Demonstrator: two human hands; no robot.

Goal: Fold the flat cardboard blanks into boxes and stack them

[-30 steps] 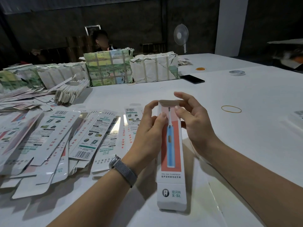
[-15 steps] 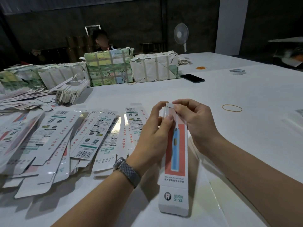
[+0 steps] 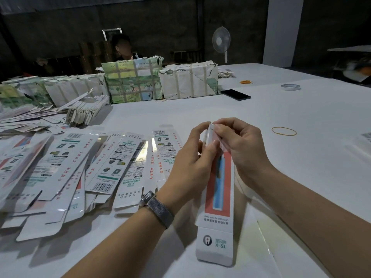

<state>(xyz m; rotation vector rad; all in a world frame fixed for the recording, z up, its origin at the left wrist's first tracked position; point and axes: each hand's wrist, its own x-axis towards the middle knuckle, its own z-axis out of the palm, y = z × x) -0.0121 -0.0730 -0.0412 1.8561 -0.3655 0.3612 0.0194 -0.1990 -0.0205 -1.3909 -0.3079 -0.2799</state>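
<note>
Hands meet at the far end of one toothbrush box [image 3: 218, 189], held lengthwise above the white table [image 3: 301, 149] so that end faces away and can be worked by the fingertips. The left hand [image 3: 192, 157] curls round the box's left edge, thumb across its printed face, steadying it; the right hand [image 3: 241, 145] pinches the top corner, apparently tucking the end flap shut. The near flap hangs open toward the person, so I'd say that end comes next. Flat blanks [image 3: 112, 165] lie fanned to the left, within easy reach; too many and too overlapped to count. Beyond them sit two taped bundles [image 3: 132, 81], one phone [image 3: 236, 94], one loose rubber band [image 3: 283, 131], one tape roll [image 3: 290, 87].
</note>
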